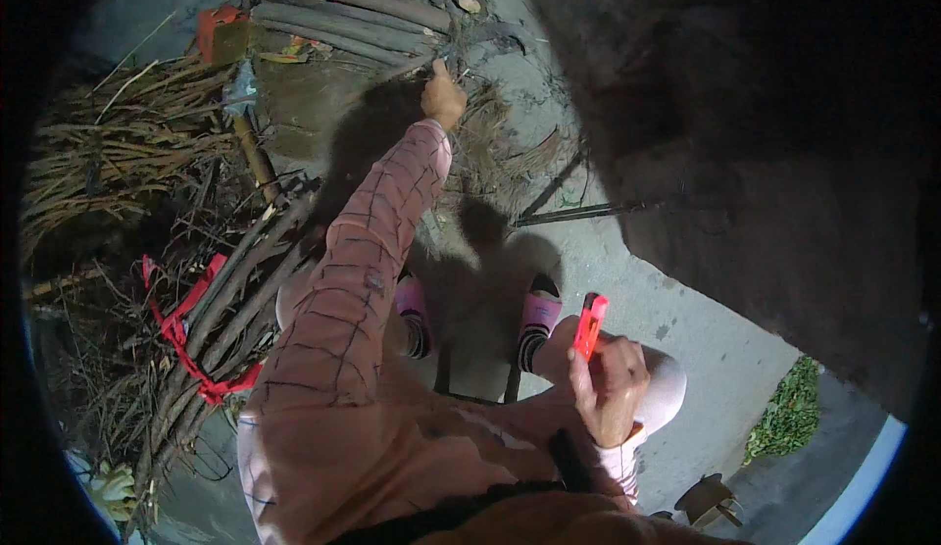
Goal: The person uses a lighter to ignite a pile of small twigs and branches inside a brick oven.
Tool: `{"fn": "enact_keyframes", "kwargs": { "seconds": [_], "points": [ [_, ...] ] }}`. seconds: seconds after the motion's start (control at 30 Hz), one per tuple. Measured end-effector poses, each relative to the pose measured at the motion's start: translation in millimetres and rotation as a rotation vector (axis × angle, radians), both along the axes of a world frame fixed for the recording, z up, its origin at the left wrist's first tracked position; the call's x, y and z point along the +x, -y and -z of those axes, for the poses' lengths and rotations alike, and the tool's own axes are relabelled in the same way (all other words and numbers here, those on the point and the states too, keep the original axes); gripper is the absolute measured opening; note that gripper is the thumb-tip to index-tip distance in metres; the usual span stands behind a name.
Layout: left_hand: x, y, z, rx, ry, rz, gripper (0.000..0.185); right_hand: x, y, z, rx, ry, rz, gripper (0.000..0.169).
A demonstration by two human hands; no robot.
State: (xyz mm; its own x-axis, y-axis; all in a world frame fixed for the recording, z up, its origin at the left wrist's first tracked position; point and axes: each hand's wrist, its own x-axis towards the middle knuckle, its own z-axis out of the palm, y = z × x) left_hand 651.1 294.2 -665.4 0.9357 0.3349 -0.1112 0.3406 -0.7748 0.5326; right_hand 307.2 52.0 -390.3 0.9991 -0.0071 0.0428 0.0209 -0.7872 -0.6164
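My right hand (614,387) is closed around a red cigarette lighter (590,326), whose top end points away from me above my right knee. My left arm stretches forward in a pink checked sleeve. At its end my left hand (443,98) is beside the ends of several stacked wooden logs (345,29). Its fingers are curled, and I cannot tell whether anything is between them. Close to its right lies a heap of dry grass and thin twigs (489,115).
Bundled thin sticks (132,130) and thicker branches tied with red cloth (213,387) lie at the left. A reddish box (223,34) stands by the logs. Metal tongs (581,214) lie on the concrete floor (706,339). Green leaves (786,413) are heaped at the right.
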Motion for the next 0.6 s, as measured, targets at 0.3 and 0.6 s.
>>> {"fn": "enact_keyframes", "kwargs": {
  "seconds": [0.3,0.6],
  "points": [
    [58,-10,34,-0.239,-0.366,0.048,0.090,13,-2,11,-0.007,-0.062,-0.053,0.020],
    [-179,32,-15,-0.720,-0.405,0.665,0.027,11,-16,1,0.009,-0.045,-0.033,0.014]
  ]
}}
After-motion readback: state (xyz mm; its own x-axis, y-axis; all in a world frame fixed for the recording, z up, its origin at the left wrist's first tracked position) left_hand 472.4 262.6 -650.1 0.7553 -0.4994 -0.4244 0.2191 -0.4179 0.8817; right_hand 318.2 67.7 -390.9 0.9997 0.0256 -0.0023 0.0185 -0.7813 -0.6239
